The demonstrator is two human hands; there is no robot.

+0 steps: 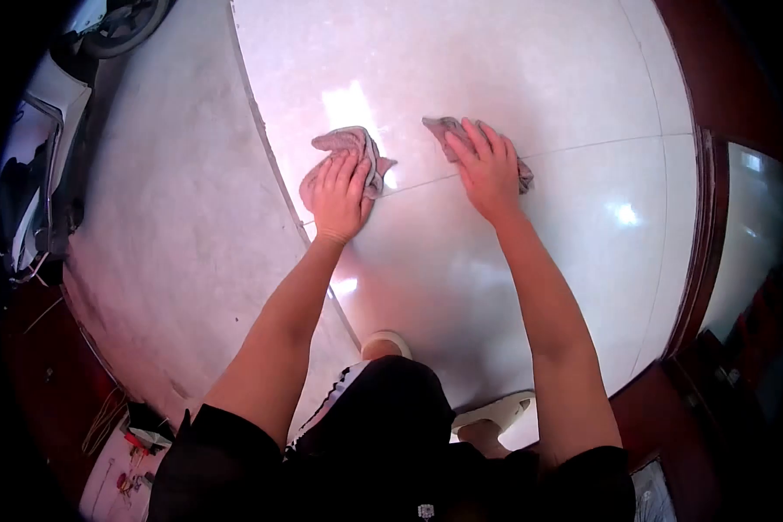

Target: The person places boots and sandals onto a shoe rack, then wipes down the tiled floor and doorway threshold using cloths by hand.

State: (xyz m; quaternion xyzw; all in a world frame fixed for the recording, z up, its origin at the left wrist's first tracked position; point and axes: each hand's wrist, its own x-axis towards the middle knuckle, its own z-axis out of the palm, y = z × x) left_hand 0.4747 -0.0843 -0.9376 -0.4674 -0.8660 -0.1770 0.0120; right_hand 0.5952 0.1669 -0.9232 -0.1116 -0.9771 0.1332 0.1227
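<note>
Two crumpled grey-brown rags lie on a glossy pale tiled floor [583, 87]. My left hand [339, 191] presses on the left rag [352, 139], fingers close together over its folds, and holds it against the tile near the strip's left edge. Farther right, my right hand [489, 170] grips the other rag [444, 130] from above, its fingers somewhat spread. Cloth shows beyond the fingertips and at the right side of that hand. My palms hide the undersides of both rags. The hands are apart, with bare tile between them.
A vehicle with a wheel [126, 30] stands at the upper left on duller grey floor [165, 174]. A dark red door frame [709, 217] borders the right side. My feet wear light slippers [505, 409]. Small items [135, 444] lie at the lower left.
</note>
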